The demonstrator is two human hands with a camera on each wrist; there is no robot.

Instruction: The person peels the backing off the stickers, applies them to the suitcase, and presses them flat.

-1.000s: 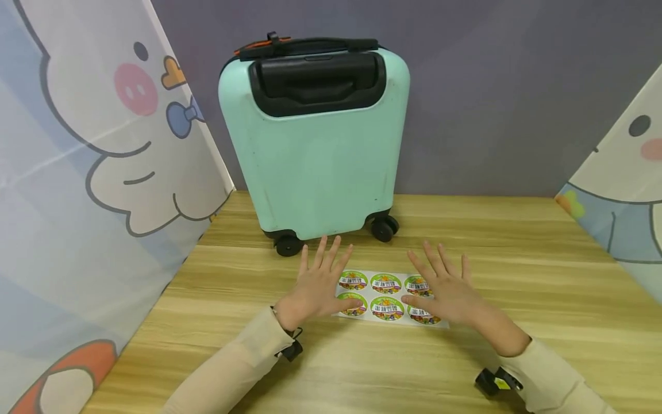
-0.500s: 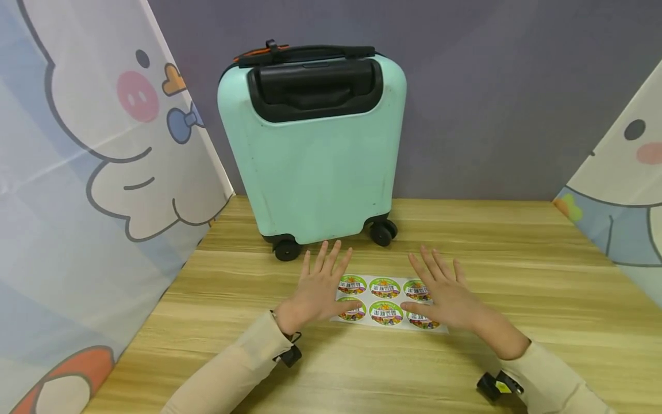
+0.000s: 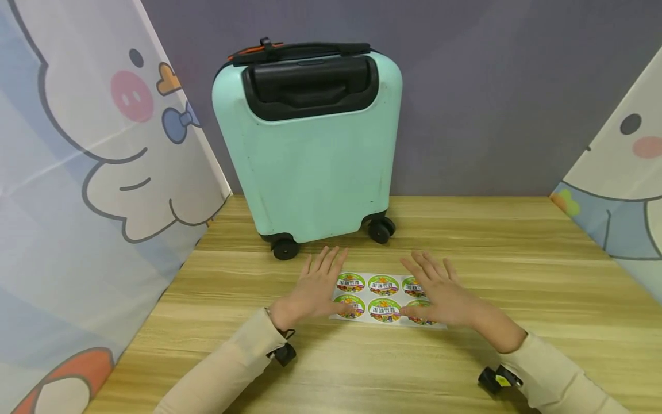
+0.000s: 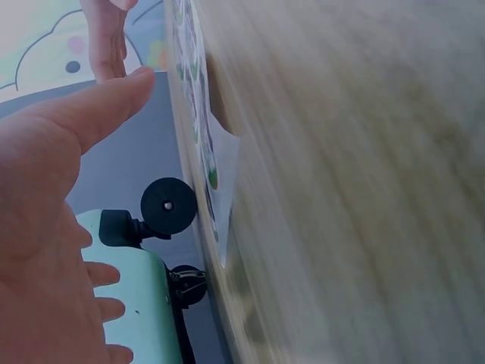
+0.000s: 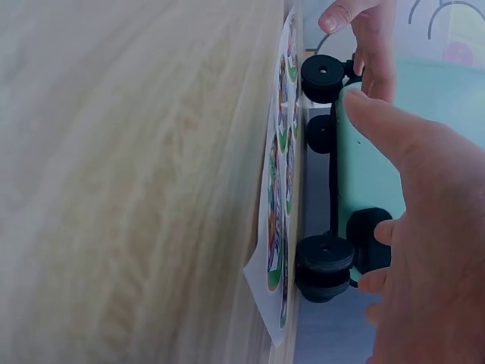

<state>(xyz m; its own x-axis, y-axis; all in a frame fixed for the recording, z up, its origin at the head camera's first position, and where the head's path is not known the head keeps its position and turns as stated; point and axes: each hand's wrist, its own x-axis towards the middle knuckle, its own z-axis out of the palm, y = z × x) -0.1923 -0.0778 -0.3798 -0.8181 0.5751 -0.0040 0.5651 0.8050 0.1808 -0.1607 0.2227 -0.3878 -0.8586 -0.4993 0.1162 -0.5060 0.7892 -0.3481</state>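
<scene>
A white sheet of round, colourful stickers (image 3: 384, 310) lies on the wooden table in the head view, its near corners lifted in the wrist views. Over its left end hovers my left hand (image 3: 310, 291), fingers spread and thumb across a lower sticker. My right hand (image 3: 449, 298) is held likewise over the right end, palm down with the thumb pointing inward. Both wrist views show a gap between hand and sheet; neither hand holds anything. Behind them stands a mint-green suitcase (image 3: 318, 172) with black wheels, upright on the table.
A dark grey backdrop (image 3: 481, 103) rises behind the suitcase. Cartoon-printed cloth panels (image 3: 46, 218) flank the wooden table (image 3: 362, 368) on the left and right. Each wrist carries a small black camera (image 3: 283, 354).
The fingers of both hands have drawn slightly back from the suitcase and bent a little, staying over the sticker sheet. The head view has shifted slightly. Sheet and suitcase stay in place.
</scene>
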